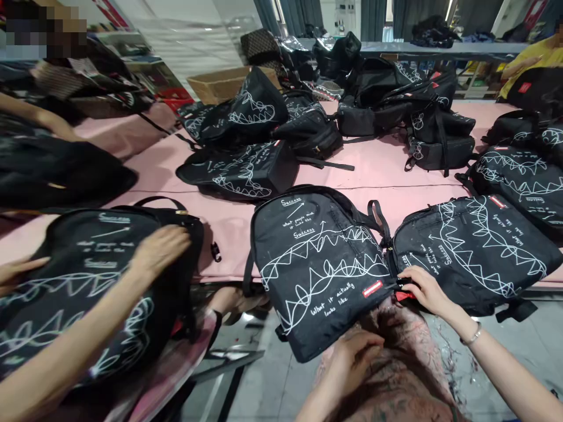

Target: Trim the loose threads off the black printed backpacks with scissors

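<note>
A black backpack [316, 264] with white scribble lines, lettering and a red label lies across the pink table's front edge, its lower end hanging over my lap. My left hand [354, 357] is just below its bottom edge, fingers loosely stretched, with nothing visible in them. At the lower right side of the same backpack, my right hand [422, 290] is closed with a pinch on something small and black that I cannot make out. Another printed black backpack [479, 252] lies just beyond my right hand, close beside the first.
At left, a co-worker's hand [160, 252] rests on a similar backpack [109, 258]. Several more backpacks [246, 170] lie across the pink table [369, 167]. A cardboard box [220, 85] stands behind them. Another person in a yellow top [532, 58] is at far right.
</note>
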### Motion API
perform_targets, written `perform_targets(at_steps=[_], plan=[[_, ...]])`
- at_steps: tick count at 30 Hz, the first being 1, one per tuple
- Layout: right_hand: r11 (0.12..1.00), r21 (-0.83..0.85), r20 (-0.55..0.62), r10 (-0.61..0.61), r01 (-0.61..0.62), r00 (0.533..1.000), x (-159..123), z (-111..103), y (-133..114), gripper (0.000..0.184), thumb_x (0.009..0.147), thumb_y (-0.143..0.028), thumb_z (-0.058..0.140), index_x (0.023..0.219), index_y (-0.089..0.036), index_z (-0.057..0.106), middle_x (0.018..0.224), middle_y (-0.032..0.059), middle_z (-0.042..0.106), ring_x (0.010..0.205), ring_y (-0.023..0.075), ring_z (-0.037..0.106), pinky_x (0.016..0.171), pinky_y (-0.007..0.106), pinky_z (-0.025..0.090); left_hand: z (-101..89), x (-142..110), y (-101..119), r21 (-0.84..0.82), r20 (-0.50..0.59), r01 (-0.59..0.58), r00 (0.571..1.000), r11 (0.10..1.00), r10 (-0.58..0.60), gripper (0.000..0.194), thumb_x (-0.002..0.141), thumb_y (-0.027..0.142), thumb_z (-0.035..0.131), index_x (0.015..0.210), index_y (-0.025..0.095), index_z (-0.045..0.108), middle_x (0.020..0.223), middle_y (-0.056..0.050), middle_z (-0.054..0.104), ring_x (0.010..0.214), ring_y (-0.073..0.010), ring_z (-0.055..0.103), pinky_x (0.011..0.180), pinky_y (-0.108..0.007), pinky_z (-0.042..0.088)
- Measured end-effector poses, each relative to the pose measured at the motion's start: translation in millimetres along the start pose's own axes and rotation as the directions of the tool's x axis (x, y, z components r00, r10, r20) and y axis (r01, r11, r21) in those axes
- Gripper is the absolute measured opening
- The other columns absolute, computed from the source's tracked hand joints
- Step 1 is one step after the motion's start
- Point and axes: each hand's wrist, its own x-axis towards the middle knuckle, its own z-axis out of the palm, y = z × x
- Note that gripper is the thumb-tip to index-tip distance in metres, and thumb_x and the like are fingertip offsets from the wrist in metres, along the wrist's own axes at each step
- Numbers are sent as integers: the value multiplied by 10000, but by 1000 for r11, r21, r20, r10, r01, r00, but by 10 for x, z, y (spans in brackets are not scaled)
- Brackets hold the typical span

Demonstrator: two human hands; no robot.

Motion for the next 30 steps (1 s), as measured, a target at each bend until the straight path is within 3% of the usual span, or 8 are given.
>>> perform_targets(at_steps=[3,9,13,17,21,26,30], plan=[[997,-9,47,-70,70,996,101,5,33,208,866,-253,472,1025,-214,601,975,86,611,942,207,556,840,382,454,121,50,-92,-119,97,25,995,993,-14,197,776,336,517,753,302,710,718,-20,701,683,-208,625,639,-316,479],[988,-31,143,-148,154,979,262,-1,12,193,885,-253,452,960,-205,623,909,83,613,881,199,554,789,364,451,187,94,-221,-370,110,180,983,912,-149,167,766,353,554,720,288,701,674,11,673,637,-167,597,616,-294,437],[985,-35,139,-161,168,977,270,8,33,187,890,-257,448,953,-201,615,899,84,607,872,198,551,779,362,450,160,106,-319,-536,114,237,971,810,-209,126,746,327,603,695,269,703,650,22,670,610,-140,582,611,-282,411],[984,-26,155,-169,175,973,282,12,40,181,889,-254,450,955,-199,609,912,85,607,879,194,552,782,354,452,186,133,-347,-769,190,343,928,539,-319,168,763,350,601,755,231,718,730,-8,693,640,-135,599,606,-270,418],[979,-22,204,-194,202,960,331,16,3,176,892,-254,452,960,-196,604,910,84,609,870,190,553,779,348,458,233,166,-255,-871,276,418,851,259,-446,403,792,501,518,749,148,707,746,-66,693,602,-120,586,559,-238,443],[960,-28,229,-265,278,937,399,61,-77,187,902,-279,434,949,-192,593,897,89,608,858,199,553,762,354,468,218,177,-205,-870,399,492,744,36,-536,450,867,474,397,791,140,688,777,-40,704,682,-140,625,621,-242,472],[947,-48,266,-294,317,918,444,92,-147,185,904,-284,430,944,-191,585,890,88,601,841,199,548,745,346,468,200,194,-232,-904,390,422,745,-70,-541,423,853,474,427,776,131,663,727,-40,701,652,-150,637,586,-246,487]])
